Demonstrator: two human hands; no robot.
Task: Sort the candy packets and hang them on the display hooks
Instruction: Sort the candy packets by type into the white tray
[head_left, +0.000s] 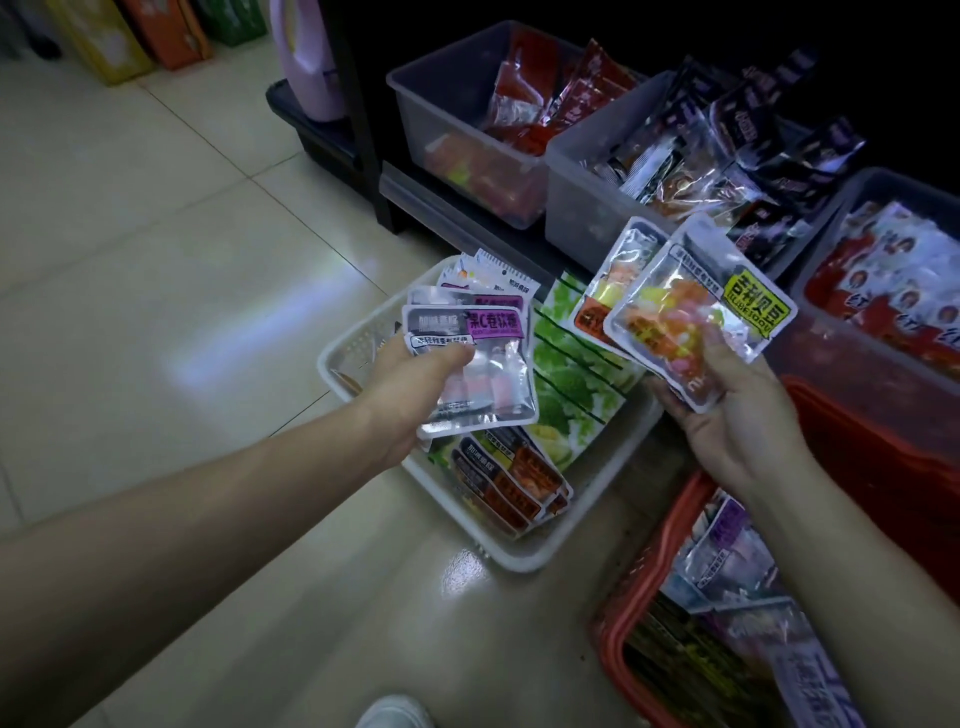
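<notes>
My left hand (410, 395) grips a small stack of clear candy packets with purple labels (480, 364), held over a white basket (524, 556) on the floor. My right hand (737, 410) holds two clear packets of orange and yellow candy with a yellow label (696, 312), fanned out to the right of the basket. Inside the basket lie orange-labelled packets (514, 483), green-printed packets (571, 374) and more purple-labelled ones at the back. No display hooks are in view.
Clear bins on a low dark shelf hold red packets (524, 104), dark packets (727, 145) and red-and-white packets (893, 291). A red basket (639, 587) of mixed packets sits at the lower right. Pale tiled floor (156, 260) spreads left. A shoe tip (395, 714) shows below.
</notes>
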